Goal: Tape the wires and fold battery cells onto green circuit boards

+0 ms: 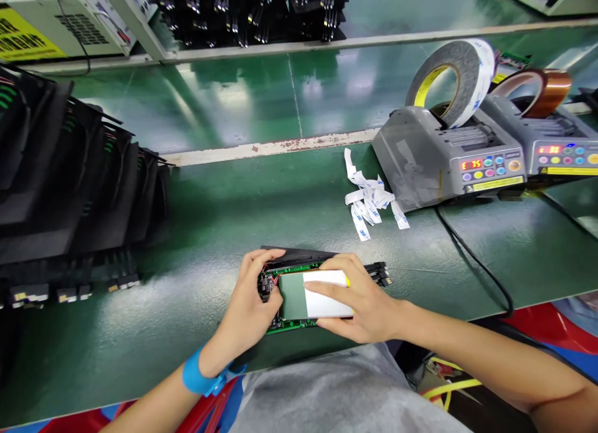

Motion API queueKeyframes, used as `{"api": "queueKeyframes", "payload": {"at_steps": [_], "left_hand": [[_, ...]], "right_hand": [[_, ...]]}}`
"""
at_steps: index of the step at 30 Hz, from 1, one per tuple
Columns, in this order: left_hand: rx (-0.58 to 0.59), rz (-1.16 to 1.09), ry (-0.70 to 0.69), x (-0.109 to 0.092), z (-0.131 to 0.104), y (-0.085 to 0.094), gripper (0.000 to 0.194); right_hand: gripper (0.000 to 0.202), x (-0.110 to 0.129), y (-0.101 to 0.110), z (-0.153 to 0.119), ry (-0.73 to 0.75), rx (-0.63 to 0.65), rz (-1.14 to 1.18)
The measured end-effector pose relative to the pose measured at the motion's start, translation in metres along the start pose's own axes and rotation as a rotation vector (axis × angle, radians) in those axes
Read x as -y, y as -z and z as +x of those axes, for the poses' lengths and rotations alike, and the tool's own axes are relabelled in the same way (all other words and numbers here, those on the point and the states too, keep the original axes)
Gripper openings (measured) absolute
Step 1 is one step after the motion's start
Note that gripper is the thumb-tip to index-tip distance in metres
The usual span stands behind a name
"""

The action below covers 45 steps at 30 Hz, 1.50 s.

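A green circuit board (pixel 292 325) lies at the front of the green bench, with a flat battery pack (pixel 293 296), part grey-green and part white, over it. My right hand (pixel 357 296) is wrapped round the white end of the pack, one finger across its top. At the other end, my left hand (pixel 255 296) curls its fingers and thumb round the edge of the board, near red wires and small black parts. Behind the board is a black panel (pixel 299 256). Black cables with metal-tipped connectors (pixel 380 273) stick out on the right.
Used white tape strips (pixel 369 199) lie behind my right hand. Two grey tape dispensers (pixel 420 159) with rolls stand at the right, a black cord (pixel 476 252) in front. Stacked black panels (pixel 79 184) fill the left. More black parts (pixel 252 12) are on the back shelf.
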<state>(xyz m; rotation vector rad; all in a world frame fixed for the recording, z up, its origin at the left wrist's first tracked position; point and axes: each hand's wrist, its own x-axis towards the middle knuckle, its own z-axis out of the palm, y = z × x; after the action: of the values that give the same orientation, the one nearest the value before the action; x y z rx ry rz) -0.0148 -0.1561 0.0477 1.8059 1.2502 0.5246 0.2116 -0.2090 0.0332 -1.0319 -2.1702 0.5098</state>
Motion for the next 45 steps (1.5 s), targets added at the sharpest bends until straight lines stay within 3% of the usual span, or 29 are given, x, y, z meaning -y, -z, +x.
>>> {"api": "queueKeyframes", "payload": {"at_steps": [2,7,16,23,26,29,31,32,34,36,38,42,45], "left_hand": [[-0.08,0.018,0.009,-0.001,-0.002,-0.006,0.04],[-0.044,-0.093,0.0,0.005,-0.008,-0.007,0.043],[-0.165,-0.228,0.006,0.007,-0.01,-0.014,0.037],[-0.195,-0.196,0.023,0.007,-0.01,-0.015,0.038],[-0.209,-0.174,0.03,0.013,-0.011,-0.015,0.04],[-0.23,-0.165,0.046,0.025,-0.011,-0.006,0.051],[-0.24,-0.111,0.066,0.034,-0.01,0.005,0.049],[-0.223,-0.063,0.077,0.037,-0.009,0.012,0.045],[-0.143,0.047,0.076,0.039,-0.005,0.024,0.039],[-0.044,0.142,0.017,0.035,-0.001,0.032,0.037],[-0.012,0.227,-0.1,0.028,0.004,0.034,0.032],[-0.102,0.387,-0.334,0.018,0.011,0.029,0.023],[-0.147,0.431,-0.411,0.017,0.014,0.024,0.018]], "right_hand": [[0.048,0.001,-0.001,0.0,0.004,-0.005,-0.011],[0.049,0.004,-0.002,0.0,-0.039,0.031,-0.045],[0.043,0.013,-0.008,0.005,-0.097,-0.005,-0.116],[0.053,0.014,-0.007,0.01,-0.115,0.274,-0.253],[0.063,0.018,-0.005,0.01,-0.108,0.33,-0.301],[0.064,0.02,0.01,0.016,-0.132,0.359,-0.288],[0.054,0.015,0.03,0.027,-0.202,0.293,-0.211],[0.048,0.01,0.041,0.034,-0.255,0.211,-0.162],[0.041,-0.002,0.061,0.051,-0.355,-0.081,-0.103],[0.033,-0.014,0.068,0.069,-0.355,-0.203,-0.077],[0.029,-0.021,0.06,0.086,-0.24,-0.082,-0.06],[0.034,-0.017,0.029,0.11,0.139,0.347,-0.059],[0.023,-0.01,0.017,0.115,0.185,0.489,-0.185]]}}
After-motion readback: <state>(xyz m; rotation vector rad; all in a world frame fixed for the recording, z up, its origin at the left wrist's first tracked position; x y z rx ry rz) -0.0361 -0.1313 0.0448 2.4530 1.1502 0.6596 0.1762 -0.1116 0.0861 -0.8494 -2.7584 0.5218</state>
